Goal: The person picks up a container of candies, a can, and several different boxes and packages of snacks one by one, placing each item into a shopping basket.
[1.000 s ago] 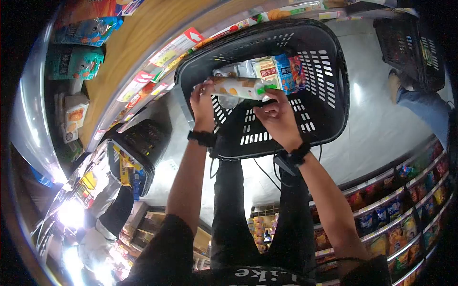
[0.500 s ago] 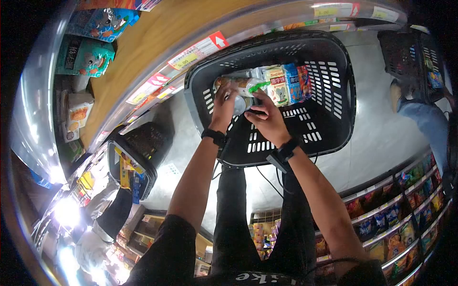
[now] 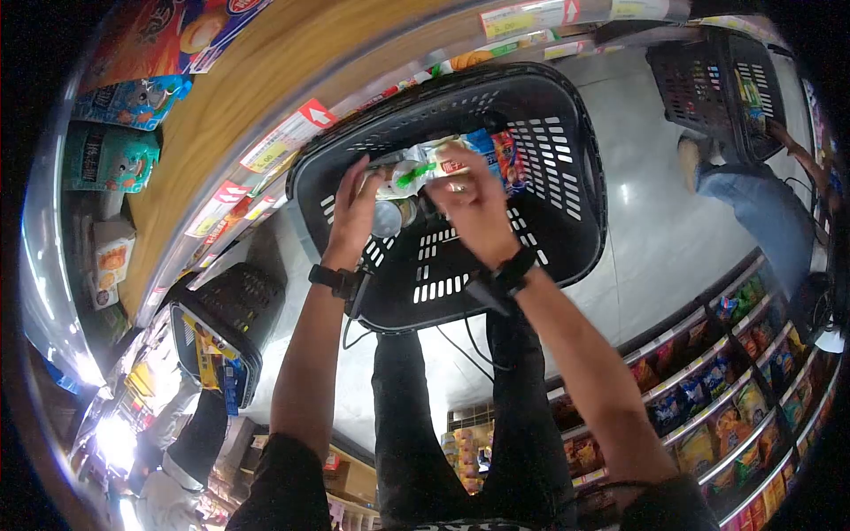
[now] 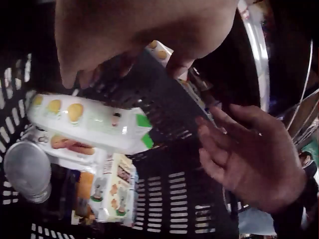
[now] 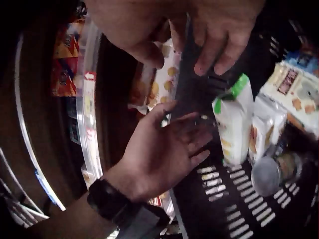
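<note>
A black shopping basket (image 3: 558, 243) stands below both hands. Inside lies a long white packet (image 4: 89, 122) with yellow round pictures and a green end, untouched by either hand in the wrist views. Beside it are a round tub with a pale lid (image 4: 27, 167) and a cream-coloured snack pack (image 4: 115, 189). My left hand (image 3: 352, 221) hovers at the basket's left side, fingers loosely extended. Over the middle of the basket, my right hand (image 3: 474, 203) is blurred in the head view; its fingers hang relaxed with nothing between them.
Blue and red snack packs (image 3: 510, 164) lie towards the basket's right. A shelf edge with price tags (image 3: 288, 137) runs along the far left side. Another basket (image 3: 221, 332) sits at left on the floor. A person's jeans-clad leg (image 3: 753, 203) is at right, near more baskets (image 3: 708, 93).
The white packet, held up between both hands earlier, has come down among the other goods in the basket. Both hands have let it go, and the right hand is moving over the basket.
</note>
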A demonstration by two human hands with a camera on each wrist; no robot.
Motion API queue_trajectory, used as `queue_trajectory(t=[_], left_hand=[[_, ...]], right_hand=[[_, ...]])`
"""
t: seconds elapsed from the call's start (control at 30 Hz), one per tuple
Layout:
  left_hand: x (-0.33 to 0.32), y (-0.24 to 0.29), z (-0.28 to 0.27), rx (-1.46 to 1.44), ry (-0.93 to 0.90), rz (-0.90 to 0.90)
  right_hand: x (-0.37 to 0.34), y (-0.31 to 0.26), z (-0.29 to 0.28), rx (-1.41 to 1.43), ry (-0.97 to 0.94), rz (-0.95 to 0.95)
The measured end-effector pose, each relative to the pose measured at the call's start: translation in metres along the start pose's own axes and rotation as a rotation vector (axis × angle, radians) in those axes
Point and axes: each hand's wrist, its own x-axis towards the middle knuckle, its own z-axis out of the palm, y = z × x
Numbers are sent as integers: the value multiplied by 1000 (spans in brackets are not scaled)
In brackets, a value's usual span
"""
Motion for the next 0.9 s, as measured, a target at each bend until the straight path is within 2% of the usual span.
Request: queue_trajectory(t=[0.03, 0.07, 0.1, 0.17, 0.23, 0.27, 0.37, 0.43, 0.53, 0.6, 0.67, 0.7, 0.73, 0.77, 0.8, 0.83, 0.9], left_hand=[[10, -4, 0, -10, -59, 23], [12, 0, 6, -23, -65, 44], [12, 11, 17, -37, -72, 63], [14, 32, 40, -59, -48, 137], [19, 49, 53, -112, -32, 128], [23, 53, 57, -134, -23, 125], [31, 57, 71, -210, 70, 78], [30, 56, 76, -266, 105, 44], [33, 50, 68, -291, 119, 43], [38, 46, 50, -357, 122, 59], [40, 43, 33, -264, 223, 100], [41, 45, 24, -221, 260, 119], [44, 46, 13, -178, 298, 139], [55, 36, -3, -213, 277, 176], [56, 38, -9, -128, 301, 169], [57, 45, -12, -45, 324, 162], [58, 55, -19, 29, 333, 124]], right_hand=[[15, -7, -16, -161, -1, -81], [30, -19, -28, -125, 39, -130], [39, -52, -40, -62, 18, 55], [68, -64, -65, -135, 48, -33], [85, -88, -82, -104, 36, -77], [92, -94, -86, -84, 32, -100], [100, -98, -103, -269, -39, -111], [101, -91, -108, -320, -46, -8], [90, -73, -108, -358, -83, 70], [85, -57, -108, -318, -103, 35], [73, -33, -107, -215, -107, -36], [68, -39, -101, -263, -107, 70], [67, -36, -94, -249, -105, 30], [66, -32, -85, -235, -104, -9], [65, -28, -75, -221, -103, -47], [62, -45, -60, -247, -127, 59], [69, -48, -34, -225, -145, 2]])
